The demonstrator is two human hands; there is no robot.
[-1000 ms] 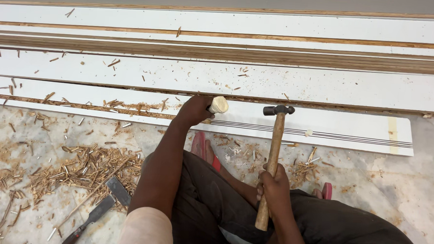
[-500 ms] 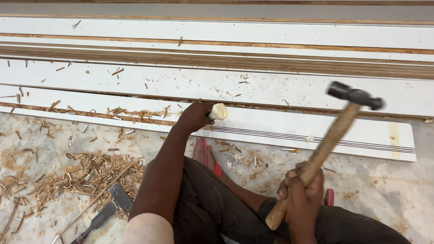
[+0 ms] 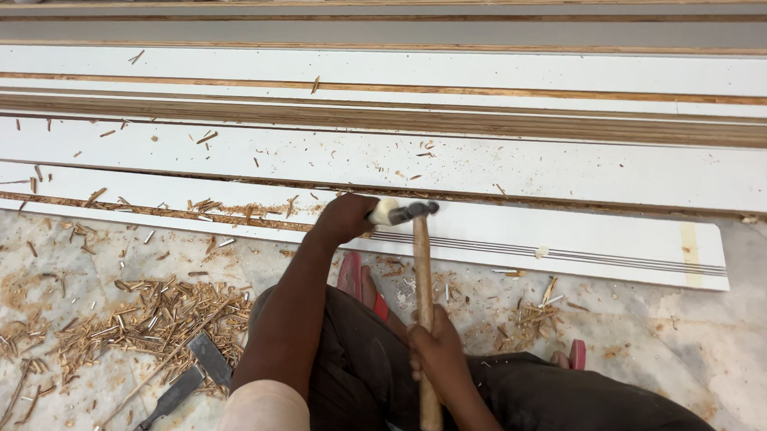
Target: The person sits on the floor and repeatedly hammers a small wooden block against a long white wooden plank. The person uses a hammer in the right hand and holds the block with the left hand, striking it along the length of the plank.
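Because the hammer [image 3: 420, 312] head sits right against the pale chisel handle [image 3: 384, 211], just beside the knuckles of the left hand [image 3: 342, 218], a glancing blow could slip onto those fingers; a skewed strike might also drive the tool off line and gouge the white board [image 3: 572, 241]. Left hand is wrapped tight around the handle at the board's near edge, arm stretched forward; right hand [image 3: 436, 351] is clenched low on the wooden shaft, near the lap, shaft pointing away toward the board.
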